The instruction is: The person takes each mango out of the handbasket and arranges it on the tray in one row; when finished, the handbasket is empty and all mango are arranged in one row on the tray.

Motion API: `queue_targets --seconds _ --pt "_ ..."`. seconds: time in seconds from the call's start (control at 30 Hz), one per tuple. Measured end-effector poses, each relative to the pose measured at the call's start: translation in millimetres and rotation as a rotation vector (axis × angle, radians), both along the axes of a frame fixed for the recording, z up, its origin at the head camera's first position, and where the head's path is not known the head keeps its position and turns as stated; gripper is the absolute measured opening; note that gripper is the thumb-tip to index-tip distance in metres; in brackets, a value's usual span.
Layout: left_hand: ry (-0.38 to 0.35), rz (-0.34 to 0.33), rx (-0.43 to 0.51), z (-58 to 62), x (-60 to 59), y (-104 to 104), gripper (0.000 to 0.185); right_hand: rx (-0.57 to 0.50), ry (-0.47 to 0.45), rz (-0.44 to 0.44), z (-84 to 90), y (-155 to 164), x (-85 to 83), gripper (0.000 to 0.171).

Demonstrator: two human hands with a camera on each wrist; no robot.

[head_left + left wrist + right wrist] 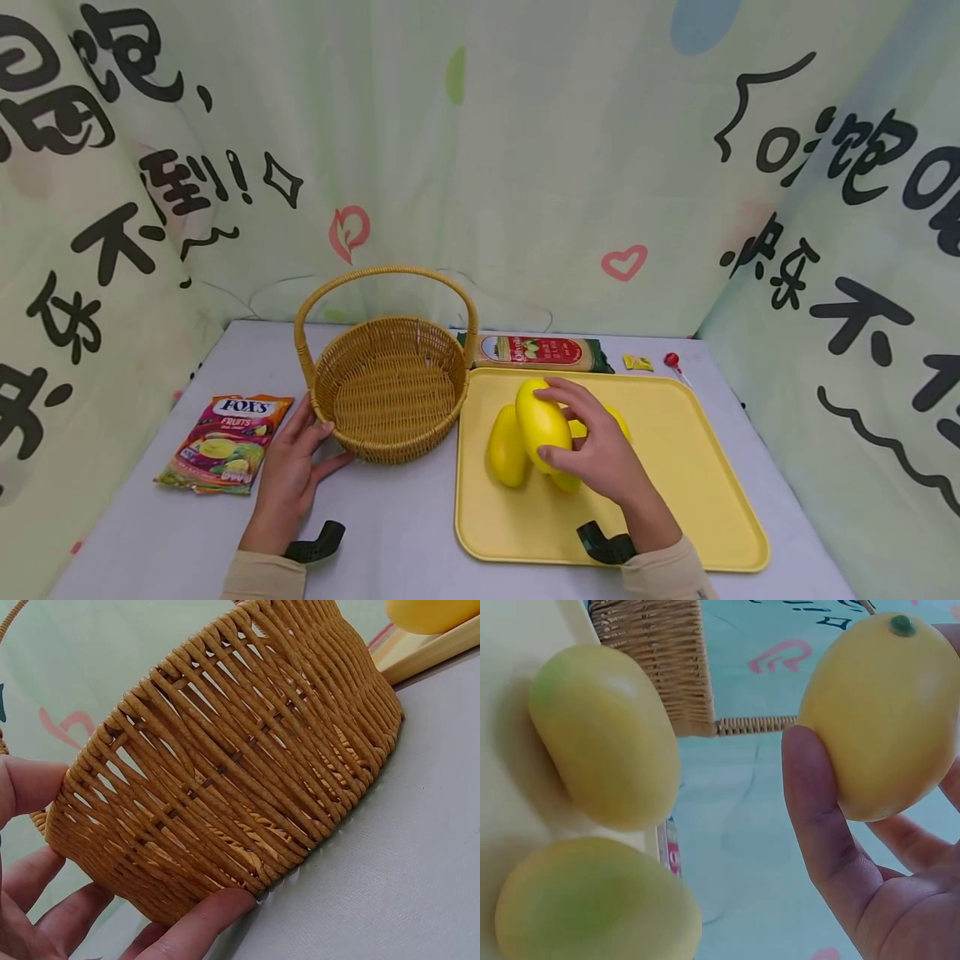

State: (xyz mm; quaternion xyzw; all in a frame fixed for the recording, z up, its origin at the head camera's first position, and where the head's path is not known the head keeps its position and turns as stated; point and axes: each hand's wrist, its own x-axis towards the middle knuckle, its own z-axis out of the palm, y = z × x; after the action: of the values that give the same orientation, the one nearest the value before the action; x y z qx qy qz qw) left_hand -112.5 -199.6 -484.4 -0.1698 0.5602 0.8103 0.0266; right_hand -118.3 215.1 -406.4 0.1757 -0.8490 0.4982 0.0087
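Observation:
My right hand (pixel 600 454) grips a yellow mango (pixel 542 427) between thumb and fingers over the yellow tray (pixel 697 500). In the right wrist view a small green stem end shows on this mango (pixel 885 720). Another mango (pixel 507 447) lies on the tray to its left, and more yellow fruit (pixel 619 421) is partly hidden behind my hand. My left hand (pixel 291 467) holds the left side of a wicker basket (pixel 393 392) with a tall arched handle. In the left wrist view, digits touch the rim and lower edge of the basket wall (pixel 225 757).
A Fox's candy bag (pixel 225 444) lies left of my left hand. Behind the tray are a long pasta package (pixel 536 353), a small yellow wrapped candy (pixel 637 362) and a red lollipop (pixel 672 360). Printed curtains (pixel 540 167) enclose the white table (pixel 390 533).

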Motion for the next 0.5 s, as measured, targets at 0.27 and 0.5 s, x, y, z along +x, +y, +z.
queue_targets --seconds 0.27,0.5 --pt "-0.009 0.003 0.003 -1.3 0.2 0.3 0.070 0.030 0.027 -0.065 0.8 22.7 -1.8 0.063" --pt "-0.009 0.006 -0.005 -0.1 -1.5 0.2 0.069 0.064 0.022 -0.139 11.2 48.7 -3.5 0.063"
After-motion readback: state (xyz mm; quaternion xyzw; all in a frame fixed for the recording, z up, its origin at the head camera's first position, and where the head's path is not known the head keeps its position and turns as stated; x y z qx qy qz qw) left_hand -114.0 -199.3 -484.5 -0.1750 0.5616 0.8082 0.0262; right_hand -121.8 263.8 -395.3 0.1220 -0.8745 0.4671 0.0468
